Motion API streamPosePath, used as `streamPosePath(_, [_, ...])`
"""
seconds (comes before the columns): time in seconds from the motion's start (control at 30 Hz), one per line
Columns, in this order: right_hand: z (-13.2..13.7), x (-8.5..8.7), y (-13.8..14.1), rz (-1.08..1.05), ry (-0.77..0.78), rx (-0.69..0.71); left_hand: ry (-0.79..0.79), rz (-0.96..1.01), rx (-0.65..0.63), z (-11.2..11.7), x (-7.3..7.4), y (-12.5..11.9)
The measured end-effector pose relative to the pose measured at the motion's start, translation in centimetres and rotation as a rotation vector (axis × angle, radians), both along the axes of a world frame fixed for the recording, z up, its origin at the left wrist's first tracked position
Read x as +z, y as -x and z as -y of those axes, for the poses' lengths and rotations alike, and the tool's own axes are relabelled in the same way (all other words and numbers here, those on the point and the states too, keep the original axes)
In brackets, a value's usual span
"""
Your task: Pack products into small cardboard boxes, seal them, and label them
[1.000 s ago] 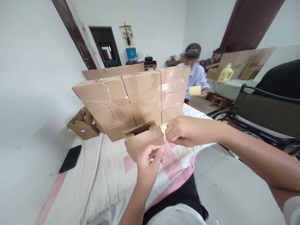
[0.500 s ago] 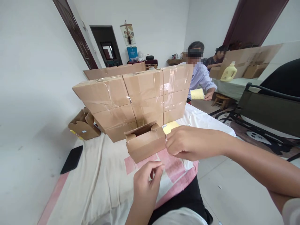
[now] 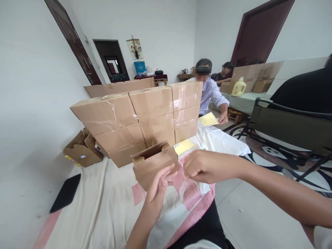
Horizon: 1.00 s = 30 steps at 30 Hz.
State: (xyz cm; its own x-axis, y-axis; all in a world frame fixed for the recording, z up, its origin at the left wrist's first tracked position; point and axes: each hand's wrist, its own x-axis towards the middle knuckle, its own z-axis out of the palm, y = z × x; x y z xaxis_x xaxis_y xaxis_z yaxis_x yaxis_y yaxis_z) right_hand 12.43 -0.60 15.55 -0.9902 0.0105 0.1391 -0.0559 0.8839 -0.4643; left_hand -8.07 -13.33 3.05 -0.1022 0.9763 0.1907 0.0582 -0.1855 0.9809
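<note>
Creased cloth [image 3: 86, 211] bears an oblong cardboard box [image 3: 155, 167], left hand [image 3: 158, 186] loosely spread, right hand [image 3: 198, 166] curled, its hold unclear.

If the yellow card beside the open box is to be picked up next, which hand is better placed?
Probably the right hand: it is closer to the yellow card, while the left hand is before the open box. The right's fingers are curled, though; whether they hold anything is hidden.
</note>
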Motion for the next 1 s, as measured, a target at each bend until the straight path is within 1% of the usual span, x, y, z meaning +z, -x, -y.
streamPosePath(0.07, [0.1, -1.2, 0.6, 0.010, 0.027, 0.024, 0.051, 0.057, -0.185, -0.1, 0.0, -0.8])
streamPosePath(0.1, [0.0, -1.7, 0.7, 0.013, 0.039, 0.027, 0.075, 0.081, -0.232, -0.1, -0.2, -1.1])
streamPosePath(0.13, [-0.1, -2.0, 0.8, 0.016, 0.048, 0.022, 0.094, 0.107, -0.244, -0.2, -0.6, -1.3])
streamPosePath(0.23, [-0.4, -2.8, 0.6, 0.019, 0.061, 0.002, 0.120, 0.171, -0.182, -0.5, -2.1, -1.6])
streamPosePath(0.3, [-0.5, -3.2, 0.5, 0.012, 0.052, -0.007, 0.132, 0.172, -0.170, -0.7, -2.8, -1.5])
streamPosePath(0.37, [-0.5, -3.6, 0.3, -0.002, 0.028, -0.010, 0.130, 0.181, -0.167, -0.8, -3.2, -1.4])
streamPosePath(0.47, [-0.4, -4.0, 0.1, -0.014, -0.026, -0.006, 0.140, 0.194, -0.187, -0.7, -3.1, -1.2])
streamPosePath(0.57, [0.1, -3.8, -0.3, -0.009, -0.086, 0.017, 0.184, 0.154, -0.249, -0.5, -2.8, -1.2])
streamPosePath(0.67, [0.9, -3.0, -0.7, -0.021, -0.160, 0.058, 0.208, 0.147, -0.302, -0.2, -3.0, -1.2])
streamPosePath(0.73, [1.3, -2.3, -1.2, -0.038, -0.227, 0.078, 0.230, 0.211, -0.349, 0.1, -3.5, -1.1])
streamPosePath(0.83, [1.9, -1.7, -2.0, -0.048, -0.303, 0.065, 0.278, 0.356, -0.456, 0.7, -4.5, -0.6])
streamPosePath(0.9, [2.2, -1.7, -2.4, -0.043, -0.306, 0.059, 0.315, 0.376, -0.512, 1.0, -4.8, -0.1])
streamPosePath(1.0, [2.4, -2.2, -2.3, -0.042, -0.269, 0.074, 0.359, 0.285, -0.568, 1.2, -4.6, 0.6])
